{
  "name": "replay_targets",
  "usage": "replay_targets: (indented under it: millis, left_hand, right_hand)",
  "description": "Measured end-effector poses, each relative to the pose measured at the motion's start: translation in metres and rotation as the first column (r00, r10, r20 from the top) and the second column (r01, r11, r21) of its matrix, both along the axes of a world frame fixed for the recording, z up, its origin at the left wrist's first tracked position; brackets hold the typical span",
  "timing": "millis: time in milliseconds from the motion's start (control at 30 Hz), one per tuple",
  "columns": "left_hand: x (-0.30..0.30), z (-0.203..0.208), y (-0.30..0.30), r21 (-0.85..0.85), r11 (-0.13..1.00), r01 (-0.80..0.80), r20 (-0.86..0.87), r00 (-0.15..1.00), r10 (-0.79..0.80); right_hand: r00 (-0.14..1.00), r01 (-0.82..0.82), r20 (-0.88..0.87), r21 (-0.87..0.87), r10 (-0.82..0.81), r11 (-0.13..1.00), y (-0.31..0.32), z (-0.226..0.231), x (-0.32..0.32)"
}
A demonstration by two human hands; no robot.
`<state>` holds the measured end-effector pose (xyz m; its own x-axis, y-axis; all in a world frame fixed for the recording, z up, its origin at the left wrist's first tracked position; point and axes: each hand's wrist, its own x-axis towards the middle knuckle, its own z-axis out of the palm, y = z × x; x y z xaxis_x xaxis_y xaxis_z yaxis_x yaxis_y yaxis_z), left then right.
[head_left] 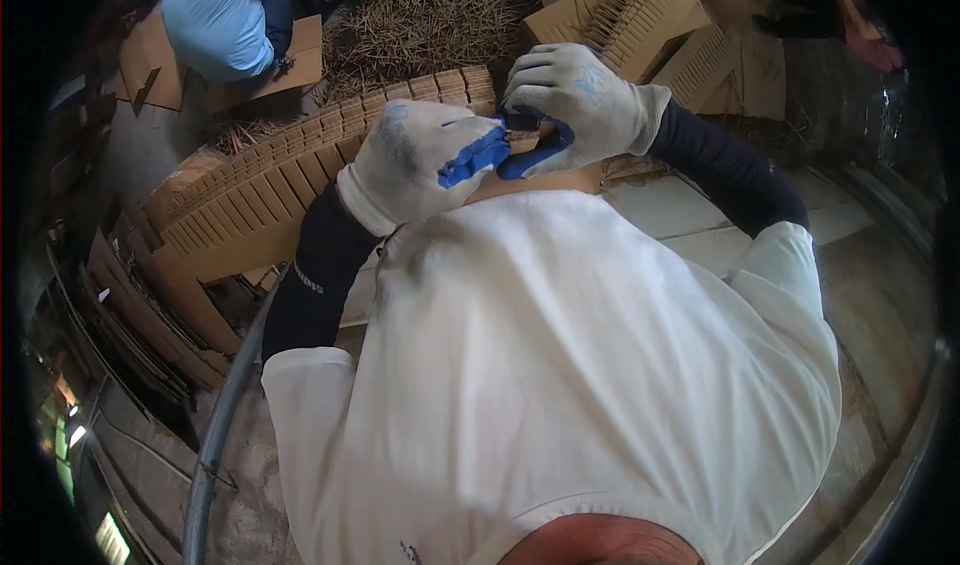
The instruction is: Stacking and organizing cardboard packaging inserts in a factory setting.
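Both of my hands wear pale grey work gloves with blue palms, and they meet at chest height. My left hand (425, 155) is closed, its blue-coated fingers curled in, and what lies inside them is hidden. My right hand (578, 103) curves its fingers and thumb around a small brown cardboard piece (521, 141) between the two gloves. Most of that piece is covered by the gloves. Just beyond and to the left runs a long row of slotted cardboard divider strips (280, 190), standing close together, with its far end behind my hands.
A pile of thin brown cardboard strips (430, 20) lies ahead. More slotted cardboard (650, 15) leans at the far right. At far left a person in a light blue shirt (215, 20) bends near an open carton. A metal rail (225, 415) curves along my left; flat cardboard sheets (150, 295) stand beyond it.
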<state>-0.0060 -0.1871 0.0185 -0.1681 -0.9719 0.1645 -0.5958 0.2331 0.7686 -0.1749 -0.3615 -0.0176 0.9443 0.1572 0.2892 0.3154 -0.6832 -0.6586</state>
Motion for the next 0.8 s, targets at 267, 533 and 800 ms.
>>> replay_targets:
  millis: [267, 533, 800]
  left_hand:
    - [-0.009, 0.017, 0.007, 0.147, 0.982, -0.116, -0.084, 0.988, 0.129]
    - [-0.021, 0.023, 0.003, 0.093, 0.985, -0.143, 0.094, 0.986, 0.134]
    - [-0.021, 0.025, 0.004, 0.065, 0.993, -0.103, 0.139, 0.986, 0.094]
  right_hand:
    - [0.989, -0.03, 0.142, -0.021, 0.033, 0.999, 0.0, 0.0, 0.004]
    - [0.997, -0.019, 0.072, -0.051, 0.022, 0.999, 0.002, 0.006, 0.003]
    - [0.995, -0.034, 0.095, -0.089, 0.042, 0.995, 0.004, 0.009, -0.001]
